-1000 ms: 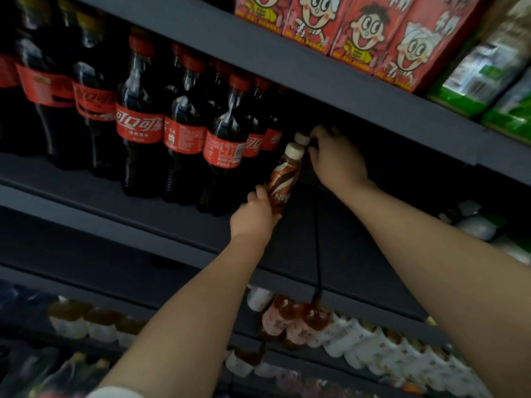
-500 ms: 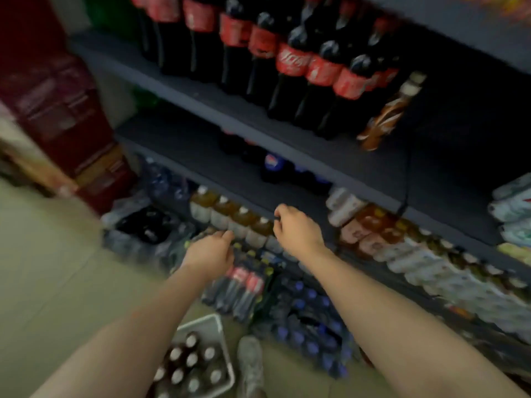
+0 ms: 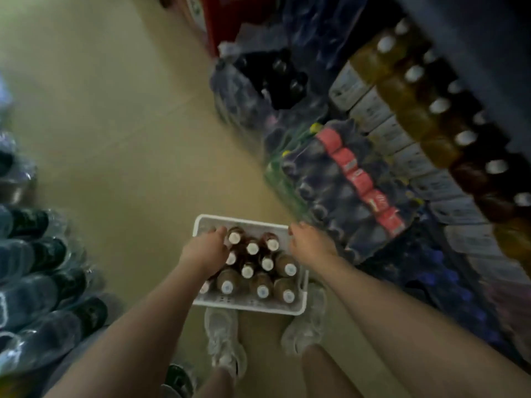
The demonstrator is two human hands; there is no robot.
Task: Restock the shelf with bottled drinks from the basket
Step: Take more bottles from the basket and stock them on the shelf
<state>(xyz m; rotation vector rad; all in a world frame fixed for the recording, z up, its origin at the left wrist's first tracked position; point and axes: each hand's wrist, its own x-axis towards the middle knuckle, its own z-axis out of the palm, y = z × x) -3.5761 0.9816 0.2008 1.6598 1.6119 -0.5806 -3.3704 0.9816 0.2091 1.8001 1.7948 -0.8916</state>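
A white plastic basket stands on the floor in front of my feet. Several brown bottled drinks with white caps stand upright in it. My left hand is low over the basket's left side, fingers curled beside a bottle cap; the blur hides whether it grips a bottle. My right hand hovers over the basket's far right corner, fingers bent, holding nothing that I can see. The shelf runs up the right edge of the view.
Shrink-wrapped packs of bottles lie on the floor to the right of the basket, below rows of amber drinks. More wrapped bottle packs are stacked at the left. My two white shoes stand just behind the basket. Beige tiled floor stretches ahead.
Both hands have come down from the shelf, where they left brown bottles standing, to the basket on the floor. The view has swung from the shelf down to the floor.
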